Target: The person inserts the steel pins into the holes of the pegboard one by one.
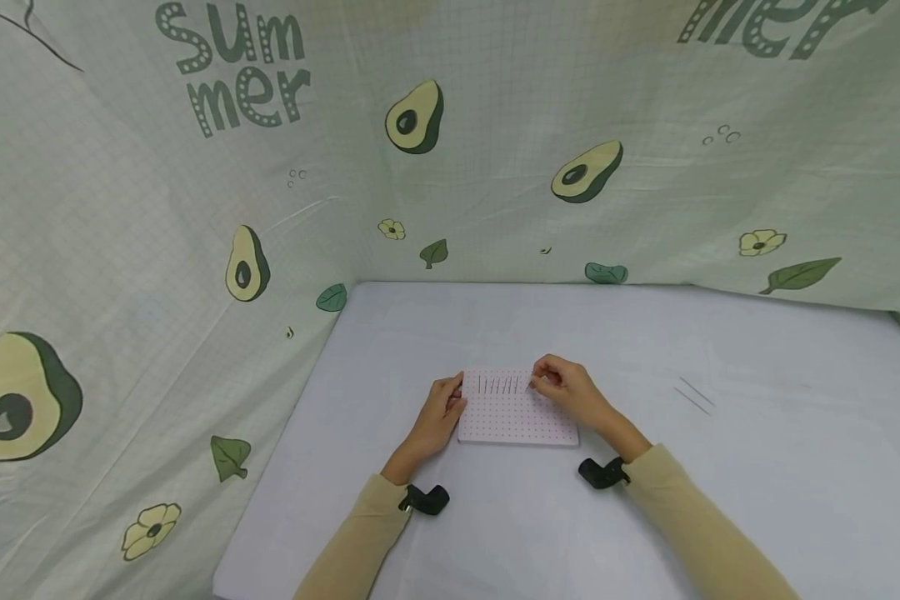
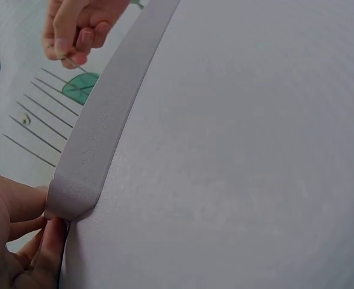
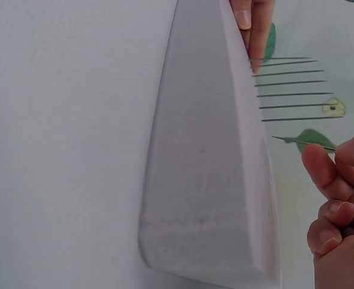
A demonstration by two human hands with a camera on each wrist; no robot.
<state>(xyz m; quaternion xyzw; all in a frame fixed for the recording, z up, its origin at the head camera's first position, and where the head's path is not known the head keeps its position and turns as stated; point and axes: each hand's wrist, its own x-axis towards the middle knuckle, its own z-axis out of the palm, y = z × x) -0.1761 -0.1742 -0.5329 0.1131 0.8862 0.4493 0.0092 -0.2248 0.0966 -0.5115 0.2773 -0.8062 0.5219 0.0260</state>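
Observation:
A pale pink board (image 1: 517, 430) with a grid of small holes lies on the table. Along its far part stands a row of several thin dark needles (image 2: 29, 150), upright in the holes. My left hand (image 1: 437, 417) holds the board's left edge, thumb and fingers around the corner. Between thumb and forefinger, my right hand (image 1: 570, 392) pinches another thin needle (image 3: 291, 141). Its pointed tip is close over the board, just right of the row's end; the other fingers are curled in. The upper end of this needle is hidden by the fingertips.
Two loose needles (image 1: 693, 402) lie side by side on the white table (image 1: 795, 467), right of the board. A curtain (image 1: 495, 217) printed with avocados and leaves hangs behind the table and along its left side. Black cameras are strapped to both wrists.

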